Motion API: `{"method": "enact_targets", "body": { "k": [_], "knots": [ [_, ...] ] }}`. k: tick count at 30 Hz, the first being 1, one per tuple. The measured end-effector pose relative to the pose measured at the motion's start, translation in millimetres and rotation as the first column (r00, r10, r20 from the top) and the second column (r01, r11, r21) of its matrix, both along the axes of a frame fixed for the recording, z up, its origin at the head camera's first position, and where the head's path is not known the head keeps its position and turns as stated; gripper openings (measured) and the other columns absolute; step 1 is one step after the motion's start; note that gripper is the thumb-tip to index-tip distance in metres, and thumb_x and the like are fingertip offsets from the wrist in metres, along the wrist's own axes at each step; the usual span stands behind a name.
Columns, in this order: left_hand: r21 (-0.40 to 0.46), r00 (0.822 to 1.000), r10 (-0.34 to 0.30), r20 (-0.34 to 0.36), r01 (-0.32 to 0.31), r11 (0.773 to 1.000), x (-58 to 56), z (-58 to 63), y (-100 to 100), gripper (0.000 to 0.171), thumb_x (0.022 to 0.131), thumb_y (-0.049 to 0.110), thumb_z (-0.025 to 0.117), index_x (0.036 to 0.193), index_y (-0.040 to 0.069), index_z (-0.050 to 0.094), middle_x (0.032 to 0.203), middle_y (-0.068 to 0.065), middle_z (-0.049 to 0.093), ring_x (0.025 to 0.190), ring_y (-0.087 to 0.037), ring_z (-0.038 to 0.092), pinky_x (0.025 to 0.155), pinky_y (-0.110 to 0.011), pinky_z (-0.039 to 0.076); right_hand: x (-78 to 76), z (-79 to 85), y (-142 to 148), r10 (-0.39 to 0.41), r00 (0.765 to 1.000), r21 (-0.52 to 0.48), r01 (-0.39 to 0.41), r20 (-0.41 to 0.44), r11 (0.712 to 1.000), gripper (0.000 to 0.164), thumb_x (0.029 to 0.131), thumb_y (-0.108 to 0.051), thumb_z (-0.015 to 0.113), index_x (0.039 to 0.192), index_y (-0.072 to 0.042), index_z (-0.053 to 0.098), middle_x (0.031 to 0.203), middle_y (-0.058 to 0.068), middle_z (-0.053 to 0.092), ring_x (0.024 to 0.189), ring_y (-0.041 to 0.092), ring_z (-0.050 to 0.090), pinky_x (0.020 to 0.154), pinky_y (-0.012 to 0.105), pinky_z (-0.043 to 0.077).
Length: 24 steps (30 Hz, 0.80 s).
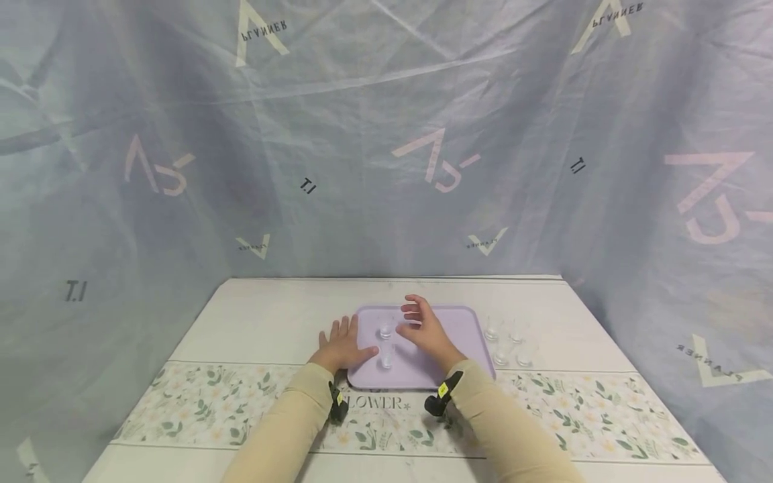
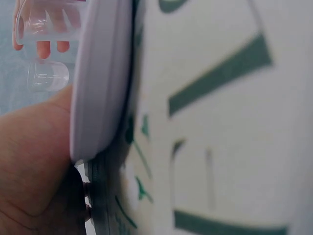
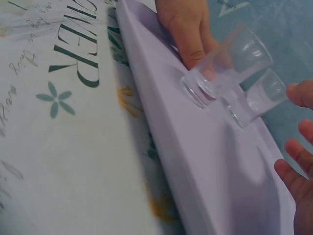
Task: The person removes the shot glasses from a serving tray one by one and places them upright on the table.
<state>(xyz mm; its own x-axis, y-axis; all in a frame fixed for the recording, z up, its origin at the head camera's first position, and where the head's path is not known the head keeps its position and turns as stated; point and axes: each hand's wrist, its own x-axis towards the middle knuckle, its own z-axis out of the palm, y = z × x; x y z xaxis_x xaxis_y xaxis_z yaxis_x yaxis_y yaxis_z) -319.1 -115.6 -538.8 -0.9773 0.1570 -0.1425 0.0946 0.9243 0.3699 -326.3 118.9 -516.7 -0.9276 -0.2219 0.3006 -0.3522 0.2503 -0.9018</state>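
Observation:
A lilac tray (image 1: 449, 318) lies on the table with two clear small glasses standing upright on its left part, a far glass (image 1: 385, 330) and a near glass (image 1: 386, 358). My left hand (image 1: 343, 347) rests at the tray's left edge, fingers spread, its thumb reaching over the rim beside the near glass. Over the tray, my right hand (image 1: 425, 330) is held with loosely bent, parted fingers, nothing between them. In the right wrist view a fingertip (image 3: 299, 94) comes right up to the rim of the far glass (image 3: 257, 100); the near glass (image 3: 220, 73) stands in front.
Several more clear glasses (image 1: 508, 343) stand in a cluster on the table just right of the tray. A white cloth (image 1: 272, 315) with a floral band (image 1: 211, 402) covers the table. Grey printed curtains (image 1: 362, 201) enclose the back and sides.

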Motion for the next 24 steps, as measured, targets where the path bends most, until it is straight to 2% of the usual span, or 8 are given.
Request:
{"method": "enact_targets", "body": {
  "k": [4,6,9,13,19,24],
  "knots": [
    [-0.003,1.000,0.002,0.000,-0.002,1.000,6.7,6.8,2.6,0.107,0.092,0.069,0.054,0.163,0.006,0.004,0.168,-0.021,0.002,0.154,-0.041,-0.003,0.119,-0.066,-0.003,-0.4,-4.2,-4.3,0.007,1.000,0.020,-0.007,0.003,1.000,0.074,0.085,0.002,0.077,0.148,-0.008,0.039,0.135,0.021,0.059,0.124,0.040,0.058,0.104,0.053,0.048],
    [0.002,1.000,0.000,-0.002,0.000,1.000,11.4,14.5,4.1,0.105,0.093,0.066,0.055,0.162,0.004,0.007,0.167,-0.023,0.005,0.154,-0.043,0.001,0.119,-0.066,-0.001,2.4,-3.3,-6.6,0.025,0.999,0.017,-0.024,-0.031,1.000,0.072,0.086,0.003,0.075,0.147,-0.004,0.038,0.134,0.025,0.058,0.122,0.044,0.058,0.101,0.055,0.049],
    [-0.013,1.000,-0.002,0.008,0.002,1.000,15.7,21.3,6.0,0.104,0.094,0.065,0.054,0.162,0.003,0.007,0.167,-0.023,0.005,0.154,-0.042,0.001,0.120,-0.065,-0.001,11.1,8.2,-10.2,0.062,0.997,-0.020,-0.063,-0.036,0.998,0.070,0.085,0.008,0.073,0.146,0.000,0.038,0.134,0.033,0.055,0.121,0.051,0.055,0.101,0.060,0.047],
    [-0.022,1.000,0.003,0.003,-0.003,1.000,10.4,12.3,4.3,0.105,0.094,0.068,0.052,0.163,0.005,0.005,0.168,-0.022,0.003,0.154,-0.041,-0.001,0.120,-0.065,-0.002,15.0,16.2,-15.0,0.092,0.996,-0.059,-0.093,-0.015,0.994,0.072,0.084,0.010,0.074,0.145,0.003,0.038,0.136,0.038,0.052,0.122,0.055,0.052,0.102,0.065,0.044],
    [-0.008,1.000,0.005,-0.012,-0.005,1.000,3.2,3.5,3.3,0.107,0.092,0.068,0.055,0.163,0.005,0.006,0.168,-0.022,0.004,0.154,-0.042,-0.001,0.119,-0.067,-0.002,-3.4,-5.1,-18.2,0.063,0.998,0.012,-0.062,-0.007,0.998,0.076,0.084,0.005,0.078,0.148,-0.007,0.038,0.136,0.023,0.059,0.122,0.041,0.059,0.103,0.053,0.049],
    [-0.015,1.000,0.004,-0.026,-0.004,1.000,2.6,1.6,3.1,0.107,0.091,0.069,0.056,0.163,0.006,0.007,0.168,-0.022,0.006,0.154,-0.042,0.000,0.118,-0.068,-0.001,-9.6,-9.8,-19.6,0.075,0.997,0.018,-0.075,-0.009,0.997,0.076,0.084,0.003,0.079,0.148,-0.009,0.039,0.133,0.017,0.061,0.121,0.037,0.060,0.103,0.049,0.050]
  ]
}}
